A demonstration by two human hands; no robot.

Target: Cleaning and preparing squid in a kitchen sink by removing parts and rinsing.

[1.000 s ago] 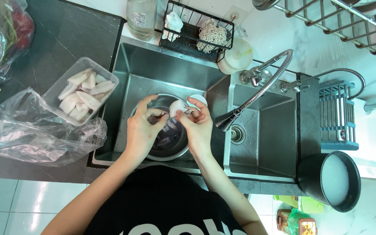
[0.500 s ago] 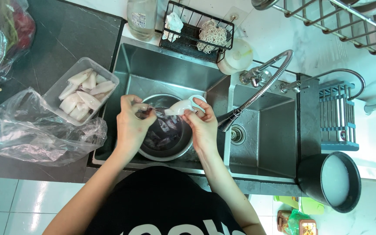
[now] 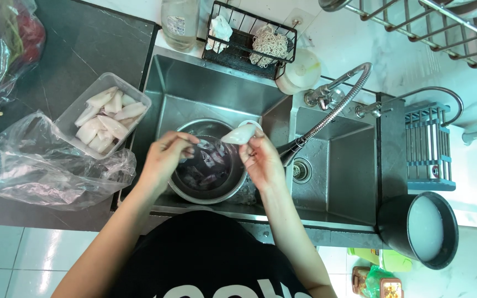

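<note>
Your right hand (image 3: 261, 160) pinches white squid piece (image 3: 239, 134); left hand (image 3: 164, 157) closed on its skin. Peel over bowl (image 3: 208, 190), frame centre.

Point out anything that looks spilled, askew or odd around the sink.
Nothing is spilled or damaged. The right hand holds a pale squid piece over the steel bowl in the sink; the left hand is beside it. A crumpled plastic bag sprawls on the counter, merely untidy.
</note>
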